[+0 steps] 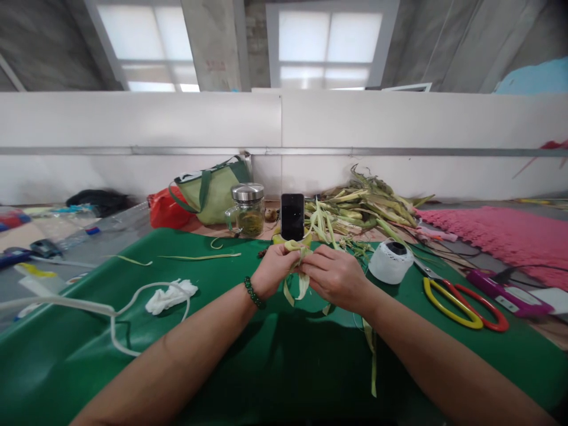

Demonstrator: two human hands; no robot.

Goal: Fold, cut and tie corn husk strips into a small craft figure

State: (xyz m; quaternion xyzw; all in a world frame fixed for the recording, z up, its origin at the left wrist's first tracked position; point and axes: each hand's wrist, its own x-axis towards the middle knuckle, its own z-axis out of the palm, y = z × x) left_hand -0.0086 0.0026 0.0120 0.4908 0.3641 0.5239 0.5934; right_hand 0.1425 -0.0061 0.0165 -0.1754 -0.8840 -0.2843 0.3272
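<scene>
Over the middle of the green mat (284,367), my two hands meet around a small bundle of pale green leaf strips (303,284). My left hand (276,269), with a dark green bead bracelet at the wrist, pinches the bundle from the left. Fingers of my right hand (337,277) close on it from the other side. Loose ends of the strips hang below my fingertips. One longer leaf strip (371,361) dangles under my right wrist. The exact grip of the fingertips is partly hidden.
A phone (293,218) stands upright just behind my hands. Beyond lie a glass jar (251,219) and a leaf pile (377,201). Right are a white roll (390,263) and scissors (465,305); left, crumpled tissue (171,297) and a white cable (89,306).
</scene>
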